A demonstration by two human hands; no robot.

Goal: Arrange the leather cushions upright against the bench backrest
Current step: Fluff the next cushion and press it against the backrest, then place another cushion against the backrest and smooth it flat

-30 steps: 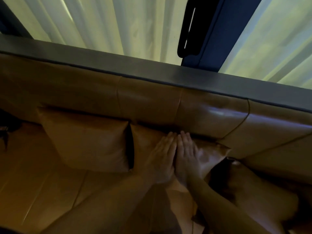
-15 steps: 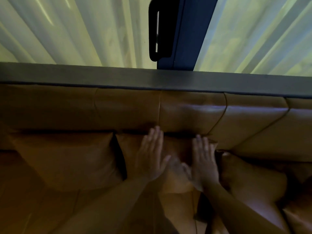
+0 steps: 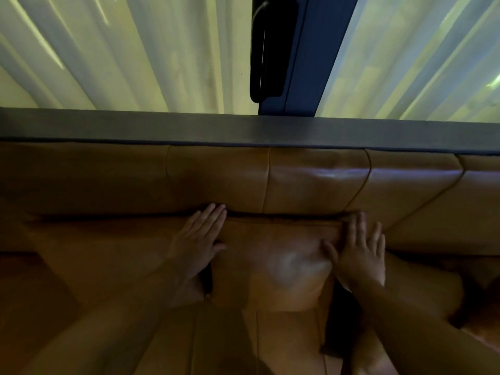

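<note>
Pale curtains [image 3: 135,50] hang behind a dark ledge [image 3: 243,128] capping the tan leather bench backrest [image 3: 311,182]. The middle leather cushion [image 3: 270,261] stands upright against that backrest, its long axis running nine to three o'clock. The left hand [image 3: 196,239] lies flat at its nine o'clock edge, the right hand [image 3: 359,253] at three o'clock; both show fingers extended and pressing, gripping nothing. A second cushion [image 3: 108,250] stands at nine o'clock. Judgement: the slumped cushion [image 3: 422,288] at four o'clock lies nearer the right hand.
</note>
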